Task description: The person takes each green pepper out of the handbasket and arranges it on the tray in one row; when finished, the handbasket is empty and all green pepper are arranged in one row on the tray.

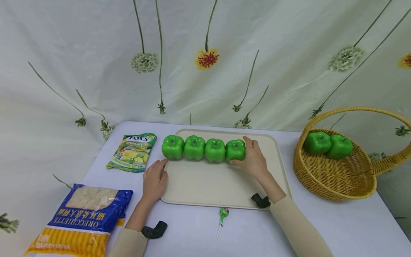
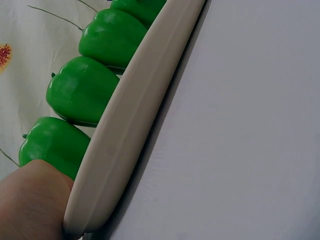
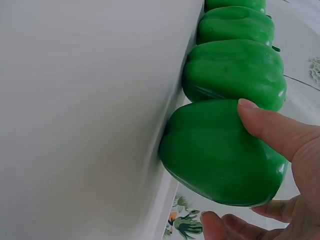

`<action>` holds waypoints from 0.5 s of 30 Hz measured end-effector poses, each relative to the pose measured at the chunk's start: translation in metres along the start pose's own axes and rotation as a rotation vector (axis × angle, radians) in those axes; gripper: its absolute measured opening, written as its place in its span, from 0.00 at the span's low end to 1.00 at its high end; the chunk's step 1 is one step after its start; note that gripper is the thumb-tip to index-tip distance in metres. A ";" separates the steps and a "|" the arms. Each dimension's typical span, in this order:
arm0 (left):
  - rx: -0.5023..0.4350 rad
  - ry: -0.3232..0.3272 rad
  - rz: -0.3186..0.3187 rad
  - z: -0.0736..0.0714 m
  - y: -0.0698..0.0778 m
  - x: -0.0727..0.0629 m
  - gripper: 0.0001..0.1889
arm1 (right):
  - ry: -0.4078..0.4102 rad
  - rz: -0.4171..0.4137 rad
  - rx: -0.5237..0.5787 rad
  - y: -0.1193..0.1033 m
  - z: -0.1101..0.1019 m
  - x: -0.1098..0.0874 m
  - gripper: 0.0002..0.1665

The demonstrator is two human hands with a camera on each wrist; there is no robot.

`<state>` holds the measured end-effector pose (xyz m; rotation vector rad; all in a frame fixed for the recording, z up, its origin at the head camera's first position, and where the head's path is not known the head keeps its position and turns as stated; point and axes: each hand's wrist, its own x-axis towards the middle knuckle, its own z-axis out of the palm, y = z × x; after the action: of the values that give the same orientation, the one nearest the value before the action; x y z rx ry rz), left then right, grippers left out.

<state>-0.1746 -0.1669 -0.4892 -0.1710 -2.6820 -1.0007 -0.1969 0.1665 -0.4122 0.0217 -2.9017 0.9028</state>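
Several green bell peppers (image 1: 194, 147) stand side by side in a row along the back of a cream tray (image 1: 205, 185). At the right end of the row, my right hand (image 1: 253, 159) holds the last bell pepper (image 3: 220, 152), thumb on its front and the other fingers round its far side. That pepper sits beside its neighbour, stem up in the head view. My left hand (image 1: 155, 180) rests at the tray's left edge, its fingers near the leftmost bell pepper (image 2: 55, 145). Only part of this hand shows in the left wrist view.
A wicker basket (image 1: 303, 171) with two green bell peppers (image 1: 338, 146) stands on the right. To the left lie a candy bag (image 1: 132, 152) and an orecchiette pasta bag (image 1: 81, 221). A green-wrapped lollipop (image 1: 223, 213) lies in front of the tray. Behind hangs a flowered cloth (image 1: 179, 85).
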 end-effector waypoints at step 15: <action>0.008 0.039 0.022 0.003 0.001 0.000 0.23 | 0.070 -0.159 0.143 0.021 -0.047 -0.031 0.51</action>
<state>-0.1754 -0.1644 -0.4902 -0.1766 -2.6428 -0.9768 -0.1630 0.2102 -0.3885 0.2243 -2.7198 1.0570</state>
